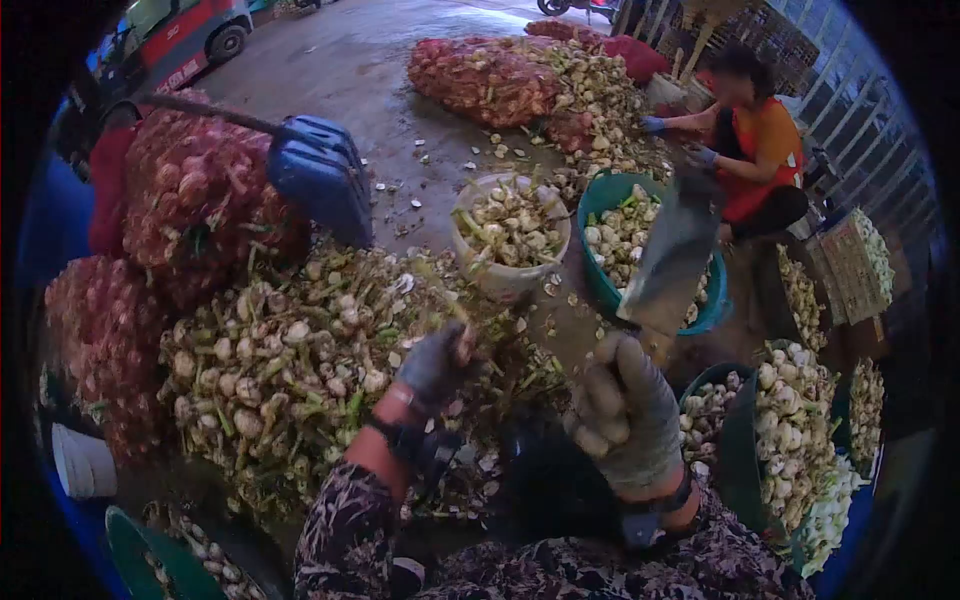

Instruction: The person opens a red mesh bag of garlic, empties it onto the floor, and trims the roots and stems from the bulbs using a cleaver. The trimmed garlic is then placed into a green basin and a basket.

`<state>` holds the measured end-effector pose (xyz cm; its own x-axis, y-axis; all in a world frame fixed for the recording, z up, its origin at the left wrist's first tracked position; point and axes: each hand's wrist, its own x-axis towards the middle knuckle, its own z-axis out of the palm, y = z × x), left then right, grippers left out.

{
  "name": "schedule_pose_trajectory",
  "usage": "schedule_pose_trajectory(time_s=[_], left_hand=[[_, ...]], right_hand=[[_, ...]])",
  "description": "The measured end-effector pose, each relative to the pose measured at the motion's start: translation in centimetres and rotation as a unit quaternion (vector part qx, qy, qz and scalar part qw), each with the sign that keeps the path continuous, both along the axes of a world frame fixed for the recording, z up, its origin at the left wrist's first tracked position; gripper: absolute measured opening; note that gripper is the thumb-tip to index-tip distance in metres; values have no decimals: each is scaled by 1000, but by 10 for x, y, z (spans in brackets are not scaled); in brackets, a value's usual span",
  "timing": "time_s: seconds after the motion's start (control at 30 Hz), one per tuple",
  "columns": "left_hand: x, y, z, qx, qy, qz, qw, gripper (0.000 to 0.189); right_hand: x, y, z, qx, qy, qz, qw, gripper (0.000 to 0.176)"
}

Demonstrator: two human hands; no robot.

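Observation:
My left hand [432,372], in a dark grey glove, is closed over the heap of garlic [265,370]. A garlic stalk, blurred, seems to rise from its fingers; the bulb is mostly hidden. My right hand [628,412], in a dirty pale glove, is wrapped round the handle of a cleaver [672,255]. The cleaver's broad blade points up and away, in front of a green tub [590,215] of garlic bulbs. Just beyond my left hand stands a whitish bucket [500,280] filled with garlic that has short stalks.
Red mesh sacks [205,190] of garlic stand at the left, with a blue shovel [318,175] against them. At the upper right a person [760,150] in orange crouches by another garlic pile. Green baskets [738,450] stand at my right. A vehicle [185,45] is behind.

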<state>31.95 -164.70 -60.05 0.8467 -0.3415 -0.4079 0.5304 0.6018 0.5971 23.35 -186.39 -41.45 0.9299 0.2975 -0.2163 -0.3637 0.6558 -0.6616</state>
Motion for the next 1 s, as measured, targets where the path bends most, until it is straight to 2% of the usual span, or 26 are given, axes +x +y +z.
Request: schedule_pose_trajectory(time_s=[0.03, 0.07, 0.1, 0.13, 0.17, 0.2, 0.23, 0.27, 0.3, 0.33, 0.37, 0.4, 0.47, 0.5, 0.57, 0.6, 0.63, 0.67, 0.7, 0.77, 0.83, 0.87, 0.9, 0.97, 1.0], left_hand=[[36, -10, -22, 84, -159, -2, 984, 30], [69, -20, -37, 164, -314, -4, 935, 37], [92, -29, -12, 163, -315, -12, 935, 37], [108, -37, 31, -4, -250, -26, 968, 41], [119, -45, 54, -170, -172, -39, 969, 47], [135, -47, 35, -171, -169, -47, 970, 47], [156, -44, 1, 120, -288, 47, 949, 50], [171, -43, -17, 398, -380, 138, 824, 54], [171, -46, -20, 397, -381, 133, 824, 54], [163, -49, -22, 593, -309, 122, 733, 56], [160, -51, -24, 758, -225, 103, 603, 59], [164, -52, -26, 758, -228, 100, 602, 59], [170, -53, -30, 748, -95, -109, 648, 58], [171, -53, -30, 748, -96, -115, 647, 58], [171, -52, -30, 728, -95, -237, 636, 54], [174, -44, -63, 727, -94, -241, 636, 54], [176, -29, -123, 672, -175, -176, 698, 53], [170, -18, -157, 606, -252, -107, 747, 52], [152, -14, -152, 609, -250, -107, 745, 52], [108, -11, -112, 477, -176, -42, 860, 45], [65, -13, -22, 480, -156, -72, 860, 44], [49, -13, 3, 480, -138, -103, 860, 44], [34, -4, -6, 481, -138, -101, 860, 44], [-2, 17, -33, 574, -379, -98, 719, 43], [-15, -1, 25, 494, -130, -75, 856, 41]], right_hand=[[1, -4, 0, 1, 0, -5, 1000, 27], [1, -8, 1, 11, 1, -8, 1000, 27], [2, -12, 3, 22, 2, -13, 1000, 26], [3, -16, 2, 22, 3, -21, 1000, 26], [4, -21, 1, 33, 11, -21, 999, 26], [6, -24, 1, 45, 19, -21, 999, 26], [10, -25, 2, 45, 20, -28, 998, 26], [13, -26, 3, 52, 27, -18, 998, 27], [18, -27, 3, 58, 34, -6, 998, 27], [21, -28, 0, 59, 36, -10, 998, 27], [24, -30, -3, 56, 54, -10, 997, 27], [28, -32, -6, 55, 73, -11, 996, 26], [35, -35, -11, 60, 89, -14, 994, 26], [37, -36, -14, 63, 105, -11, 992, 26], [44, -33, -11, 51, 102, -10, 993, 26], [46, -32, -9, 36, 96, -4, 995, 26], [47, -32, -8, 38, 99, -5, 994, 26], [48, -32, -7, 14, 115, -13, 993, 25], [48, -31, -6, -9, 131, -20, 991, 25], [48, -31, -8, -14, 139, -8, 990, 25], [46, -29, -7, -20, 145, 1, 989, 24], [46, -25, -5, -55, 158, -1, 986, 25], [45, -21, -4, -91, 170, -4, 981, 27], [40, -12, -9, -123, 140, -3, 982, 27], [37, -7, -12, -155, 109, -3, 982, 28]])
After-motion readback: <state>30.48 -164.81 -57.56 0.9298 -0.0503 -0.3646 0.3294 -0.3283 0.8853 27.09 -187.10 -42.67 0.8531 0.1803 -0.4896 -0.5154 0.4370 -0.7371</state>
